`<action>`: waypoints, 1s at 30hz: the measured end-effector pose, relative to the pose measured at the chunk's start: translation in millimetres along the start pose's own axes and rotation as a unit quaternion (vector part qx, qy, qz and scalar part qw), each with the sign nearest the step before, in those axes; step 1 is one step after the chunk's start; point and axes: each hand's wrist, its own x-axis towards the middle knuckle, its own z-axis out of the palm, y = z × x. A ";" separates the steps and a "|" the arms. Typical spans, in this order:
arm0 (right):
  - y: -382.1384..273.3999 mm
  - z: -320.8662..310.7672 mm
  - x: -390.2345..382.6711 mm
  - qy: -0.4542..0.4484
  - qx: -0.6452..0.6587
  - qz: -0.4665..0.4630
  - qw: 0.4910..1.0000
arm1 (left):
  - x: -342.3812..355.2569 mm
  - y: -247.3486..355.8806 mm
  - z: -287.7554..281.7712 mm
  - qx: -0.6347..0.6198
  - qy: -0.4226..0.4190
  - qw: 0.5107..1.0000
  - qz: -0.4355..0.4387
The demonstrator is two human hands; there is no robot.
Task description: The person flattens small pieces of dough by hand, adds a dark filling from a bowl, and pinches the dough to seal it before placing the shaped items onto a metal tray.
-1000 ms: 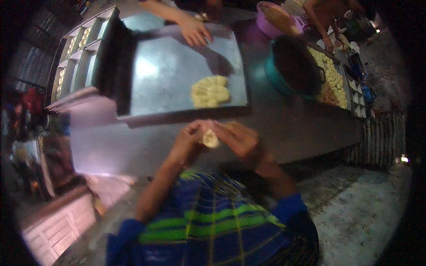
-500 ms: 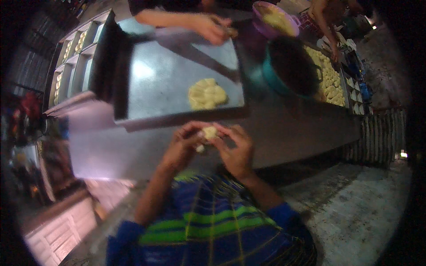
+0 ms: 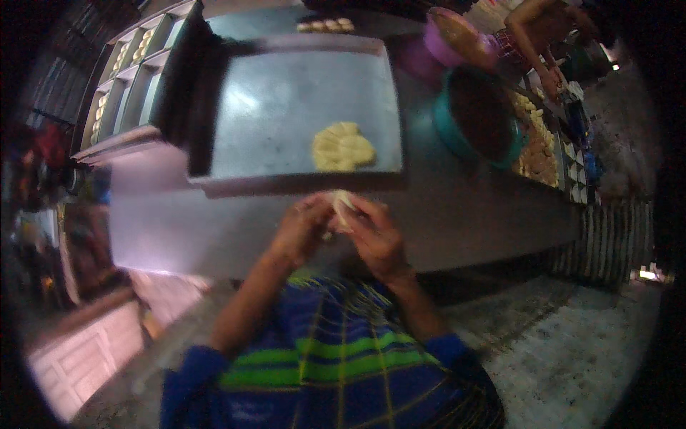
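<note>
Between my two hands is a small piece of pale yellow dough (image 3: 343,207), pinched at the fingertips. My left hand (image 3: 305,227) grips it from the left with curled fingers. From the other side my right hand (image 3: 376,236) closes on the same piece, thumb and fingers around it. Both hands are just in front of a large shallow metal tray (image 3: 279,93). A flattened, lobed cluster of yellow dough (image 3: 343,147) lies in the tray's near right corner. The fingers partly hide the held piece.
A teal basin (image 3: 451,129) with dark contents stands right of the tray, a purple tub (image 3: 439,46) behind it. Many dough pieces (image 3: 537,146) lie farther right, near another person's hand (image 3: 552,82). Divided pans (image 3: 118,107) holding dough rows stand at left. Shaped dough (image 3: 326,26) sits beyond the tray.
The other person's arm over the tray is gone, uncovering the dough row behind it. The dough piece in my hands looks longer and more upright. The view has shifted slightly.
</note>
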 end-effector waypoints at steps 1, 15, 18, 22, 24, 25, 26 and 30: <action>3.7 -3.1 -0.7 -0.018 -0.020 -0.030 0.999 | -1.1 2.3 1.6 -0.007 -0.005 1.000 -0.012; 12.2 -19.6 11.4 -0.031 0.009 0.080 0.996 | -23.3 9.0 12.0 0.216 -0.041 0.971 0.094; 11.1 -23.6 12.4 -0.102 0.085 0.194 0.972 | -20.0 3.7 10.1 0.267 -0.040 0.957 0.109; 30.7 -24.0 8.6 -0.156 0.167 0.243 0.943 | -14.1 -2.9 3.8 0.308 -0.028 0.942 0.128; 36.5 -23.2 5.3 -0.158 0.186 0.263 0.933 | -10.9 -4.1 5.2 0.308 -0.010 0.946 0.101; 37.5 -21.8 3.9 -0.153 0.179 0.262 0.936 | -10.1 -4.1 5.8 0.309 0.000 0.947 0.088; 37.7 -20.1 2.7 -0.149 0.171 0.261 0.938 | -10.1 -4.6 6.5 0.289 0.000 0.954 0.082; 42.0 -18.3 -2.7 -0.172 0.149 0.280 0.933 | -12.2 -6.3 6.6 0.255 0.002 0.964 0.071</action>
